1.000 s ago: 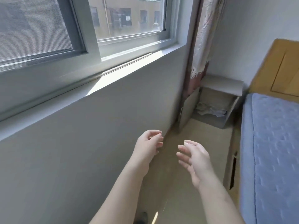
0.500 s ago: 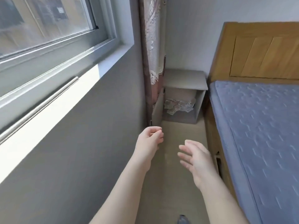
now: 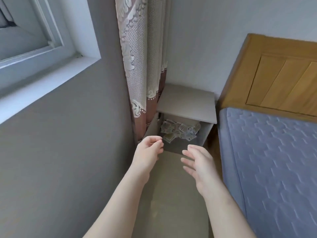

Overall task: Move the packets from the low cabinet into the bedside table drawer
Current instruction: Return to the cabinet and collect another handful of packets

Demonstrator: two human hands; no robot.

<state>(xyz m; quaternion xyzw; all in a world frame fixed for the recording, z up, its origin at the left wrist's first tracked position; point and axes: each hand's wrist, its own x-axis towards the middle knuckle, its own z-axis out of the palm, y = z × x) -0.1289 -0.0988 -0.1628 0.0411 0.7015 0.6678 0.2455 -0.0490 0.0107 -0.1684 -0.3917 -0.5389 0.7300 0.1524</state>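
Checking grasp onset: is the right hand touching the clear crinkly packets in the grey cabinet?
Apart. Head view: the open right hand is short of the clear crinkly packets; the grey low cabinet's bare floor shows between fingertips and pile.

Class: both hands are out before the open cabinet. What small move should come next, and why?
Probably reach the right hand forward into the low cabinet and grip some packets: its door stands open, the packets lie heaped inside, and neither it nor the left hand holds anything.
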